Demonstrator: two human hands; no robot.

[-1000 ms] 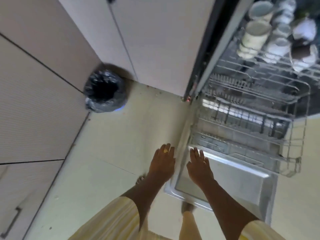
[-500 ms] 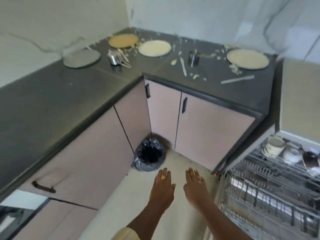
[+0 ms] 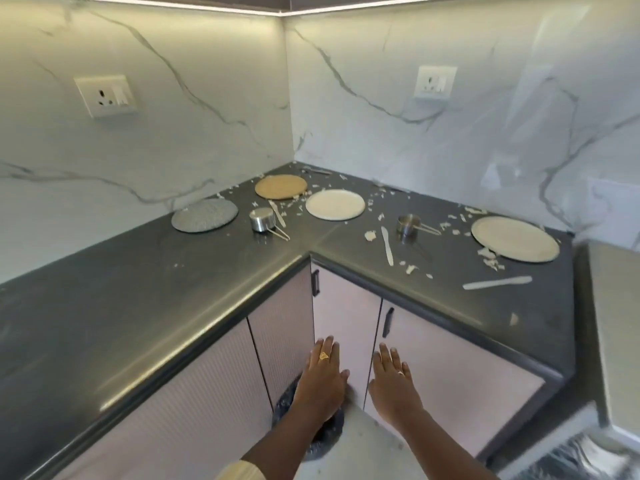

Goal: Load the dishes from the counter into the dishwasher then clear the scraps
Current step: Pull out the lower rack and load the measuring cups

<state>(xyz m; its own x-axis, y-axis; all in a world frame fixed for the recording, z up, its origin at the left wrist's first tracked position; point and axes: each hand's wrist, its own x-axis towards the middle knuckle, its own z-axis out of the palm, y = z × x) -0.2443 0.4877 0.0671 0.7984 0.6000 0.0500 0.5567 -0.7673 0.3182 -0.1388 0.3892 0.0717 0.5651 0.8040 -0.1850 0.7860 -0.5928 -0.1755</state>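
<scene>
Both hands, left hand (image 3: 322,379) and right hand (image 3: 393,382), are flat, fingers straight, holding nothing. Plates and scraps (image 3: 490,259) sit on the dark counter (image 3: 173,292).

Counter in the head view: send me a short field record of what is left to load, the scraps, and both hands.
plates: grey plate, tan plate, white plate, large beige plate, all flat on the counter
cups: left steel cup, right steel cup
knives: back knife beside the left steel cup, middle knife, right knife
scraps: pale scraps scattered among the dishes
hands: left hand and right hand open, empty, low before the cabinet doors
</scene>
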